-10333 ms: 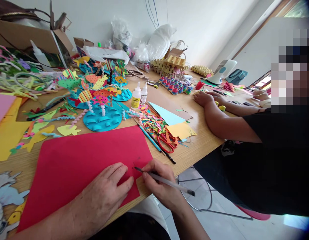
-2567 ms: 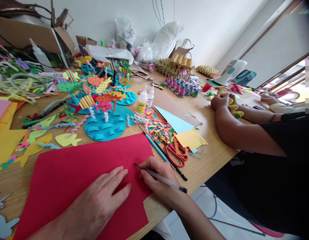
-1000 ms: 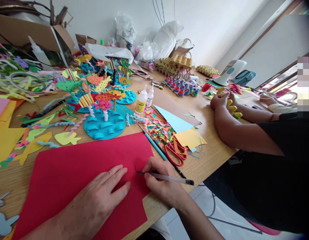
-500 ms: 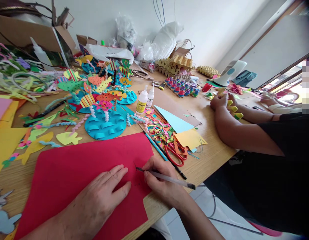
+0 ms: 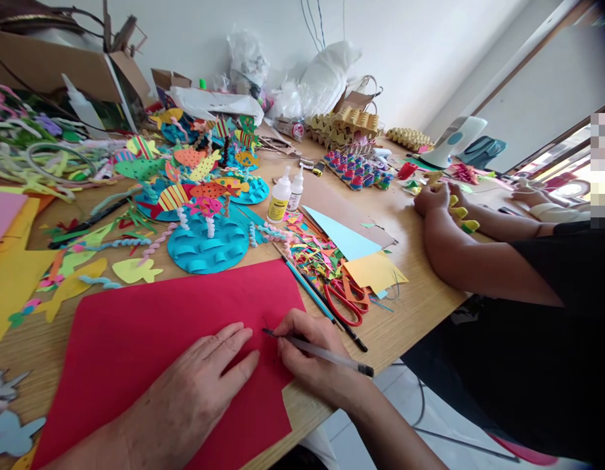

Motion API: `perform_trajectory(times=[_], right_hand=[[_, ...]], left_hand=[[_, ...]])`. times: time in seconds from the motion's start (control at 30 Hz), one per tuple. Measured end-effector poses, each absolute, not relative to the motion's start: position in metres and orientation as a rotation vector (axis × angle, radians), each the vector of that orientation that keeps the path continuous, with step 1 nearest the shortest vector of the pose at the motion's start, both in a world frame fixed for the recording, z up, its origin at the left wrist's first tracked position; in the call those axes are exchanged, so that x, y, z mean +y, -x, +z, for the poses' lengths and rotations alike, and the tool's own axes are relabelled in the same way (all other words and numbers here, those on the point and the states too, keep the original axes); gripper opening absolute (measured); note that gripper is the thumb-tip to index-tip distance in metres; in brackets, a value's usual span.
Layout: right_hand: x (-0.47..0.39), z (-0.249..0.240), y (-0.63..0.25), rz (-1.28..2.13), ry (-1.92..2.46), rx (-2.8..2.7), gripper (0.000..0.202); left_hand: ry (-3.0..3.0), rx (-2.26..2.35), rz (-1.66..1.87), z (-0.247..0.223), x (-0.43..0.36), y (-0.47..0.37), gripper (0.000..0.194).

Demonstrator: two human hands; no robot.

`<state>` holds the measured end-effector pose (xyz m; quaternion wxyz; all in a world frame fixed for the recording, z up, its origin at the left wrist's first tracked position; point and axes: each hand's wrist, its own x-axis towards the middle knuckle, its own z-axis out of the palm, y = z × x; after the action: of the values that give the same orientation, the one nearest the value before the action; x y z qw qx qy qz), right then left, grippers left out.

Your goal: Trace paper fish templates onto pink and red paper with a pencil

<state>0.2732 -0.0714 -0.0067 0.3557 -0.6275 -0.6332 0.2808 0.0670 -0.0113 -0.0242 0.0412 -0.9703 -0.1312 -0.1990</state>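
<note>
A large sheet of red paper (image 5: 150,326) lies at the table's front edge, with a notch cut at its right side. My left hand (image 5: 204,372) rests flat on it, fingers spread a little, holding nothing. Pinched in my right hand (image 5: 316,356) is a grey pen (image 5: 331,356), its dark tip on the paper just right of my left fingertips. A thin dark line shows near the tip.
Beyond the paper are a blue disc (image 5: 209,245) with paper fish, two glue bottles (image 5: 279,196), red-handled scissors (image 5: 348,303), pencils (image 5: 309,287) and paper scraps (image 5: 312,251). At the right, another person's hands (image 5: 432,196) hold yellow-green pieces.
My right hand has shifted the pen tip slightly left, and the pen's back end has dropped lower and left. My left hand stays flat on the paper.
</note>
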Motion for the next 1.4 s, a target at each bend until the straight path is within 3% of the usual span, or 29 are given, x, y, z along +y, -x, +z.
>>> perform_trajectory(times=[1.4], right_hand=[[-0.0717,-0.0056,-0.2726,0.729,1.644,-1.646,0.011]], left_hand=[[2.934,-0.4,-0.715,-0.0177,-0.0106,-0.0722,0.046]])
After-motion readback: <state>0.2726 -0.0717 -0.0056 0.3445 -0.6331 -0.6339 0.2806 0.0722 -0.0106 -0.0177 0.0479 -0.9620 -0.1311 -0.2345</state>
